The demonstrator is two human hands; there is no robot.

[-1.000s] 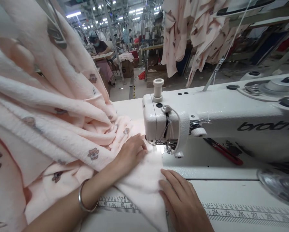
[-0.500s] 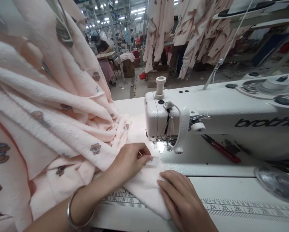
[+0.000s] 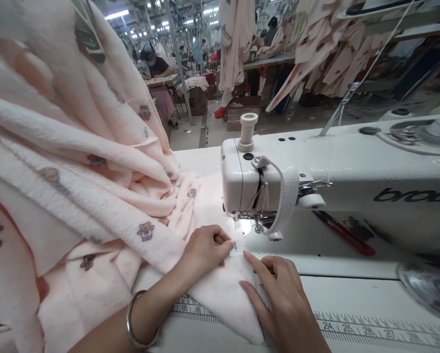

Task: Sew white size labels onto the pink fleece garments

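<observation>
A big heap of pale pink fleece fabric with small bear prints fills the left side and runs under the head of a white sewing machine. My left hand, a metal bangle on its wrist, pinches a small white label against the fabric's edge just in front of the needle. My right hand lies on the fabric corner with its forefinger stretched out, the tip touching the label.
A printed ruler strip runs along the table's front edge. Red-handled snips lie under the machine arm. The handwheel sits at the right. Pink garments hang behind, and another worker sits far off.
My left hand has drawn back from the needle and now pinches the small label. My right forefinger has reached forward to the label. The view shifted slightly left.
</observation>
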